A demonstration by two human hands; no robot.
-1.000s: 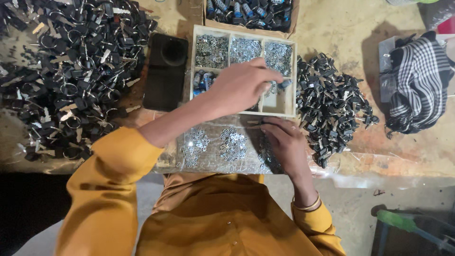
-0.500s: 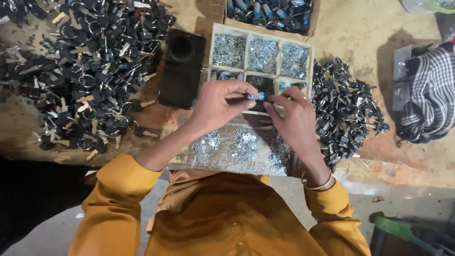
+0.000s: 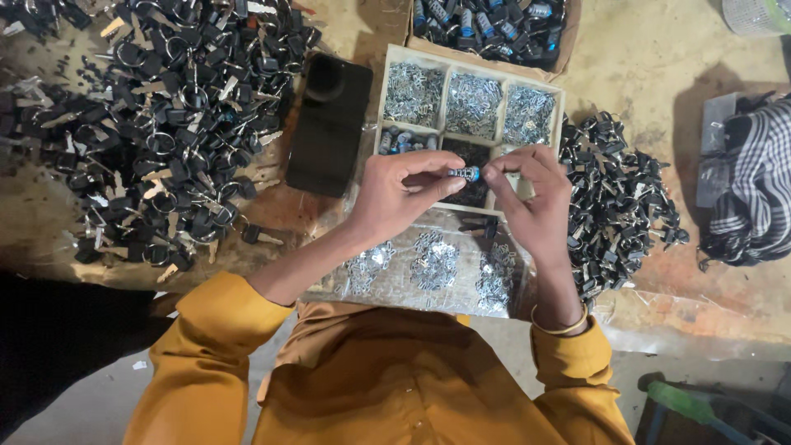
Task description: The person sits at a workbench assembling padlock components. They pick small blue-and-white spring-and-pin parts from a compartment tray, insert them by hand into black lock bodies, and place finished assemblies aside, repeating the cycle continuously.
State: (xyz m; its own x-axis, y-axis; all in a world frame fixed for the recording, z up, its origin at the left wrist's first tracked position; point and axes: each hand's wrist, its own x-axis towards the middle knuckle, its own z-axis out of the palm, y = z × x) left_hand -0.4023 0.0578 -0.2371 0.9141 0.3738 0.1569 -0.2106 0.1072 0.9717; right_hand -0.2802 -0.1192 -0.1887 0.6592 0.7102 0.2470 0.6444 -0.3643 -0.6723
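1. The left hand [image 3: 400,194] pinches a small blue and silver cylinder [image 3: 464,174] between thumb and fingertips, holding it just above the wooden compartment tray [image 3: 563,107].
2. The right hand [image 3: 531,198] meets the same cylinder from the other side, its fingertips closed on the cylinder's end; both hands hold the piece together.
3. The cylinder hangs over the tray's near row, above a compartment of dark parts, beside a compartment holding more blue and silver cylinders [image 3: 404,140].
4. The tray's far row has 3 compartments filled with small shiny metal pieces [image 3: 474,103].
5. Nearer the person, a clear sheet [image 3: 428,268] carries 3 small heaps of silver bits.
6. A black phone [image 3: 328,124] lies just left of the tray.
7. A large heap of black key parts with rings [image 3: 165,124] spreads to the left; a smaller black heap [image 3: 618,189] lies to the right.
8. A cardboard box [image 3: 490,25] of blue cylinders sits beyond the tray, and a checked cloth [image 3: 758,189] lies at far right.
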